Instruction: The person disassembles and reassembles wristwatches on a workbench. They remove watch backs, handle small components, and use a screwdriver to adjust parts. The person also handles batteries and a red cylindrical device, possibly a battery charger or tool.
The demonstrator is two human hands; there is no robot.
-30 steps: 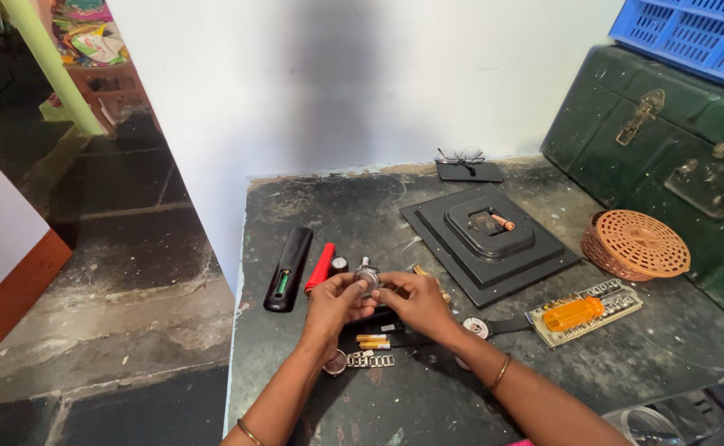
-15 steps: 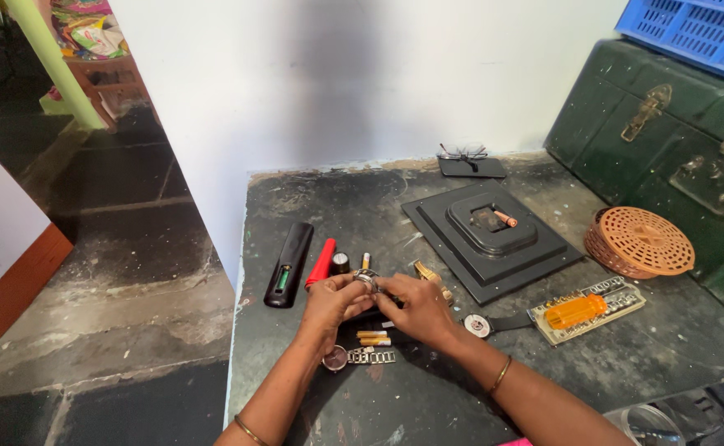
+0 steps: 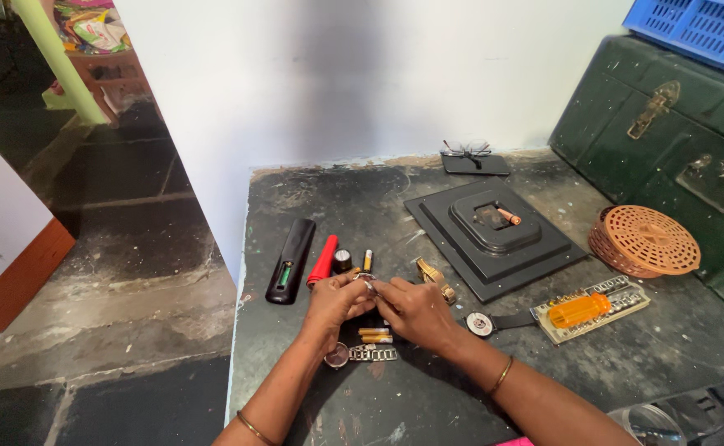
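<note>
A: Largest first — dark stone worktop (image 3: 428, 396), green metal trunk (image 3: 667, 124) at the far right with a blue crate (image 3: 700, 29) on top.

B: Then the black stepped square tray (image 3: 461, 239); a small orange-tipped stick (image 3: 508, 216) lies in its centre recess. Beside it, a round woven basket (image 3: 647, 239) with its lid on — contents hidden.

A: Clear parts case (image 3: 618, 304), an orange-handled screwdriver (image 3: 578, 310) resting across it.

B: Hands?

A: Left hand (image 3: 335, 301) and right hand (image 3: 416, 312) are pressed together at the fingertips, both pinching a small round metal piece (image 3: 368, 283) just above the worktop, between the black remote (image 3: 290, 260) and a strapped wristwatch (image 3: 482, 323). Looks like a watch part; too small to tell more.

B: Handling note?

A: My judgement — keep it low over the worktop, wrists braced, grip light; a slip sends it off the near edge.

B: Small items: red pen-like tool (image 3: 323, 259), metal watch bracelet (image 3: 372, 354), two little batteries (image 3: 374, 334) under the hands.
</note>
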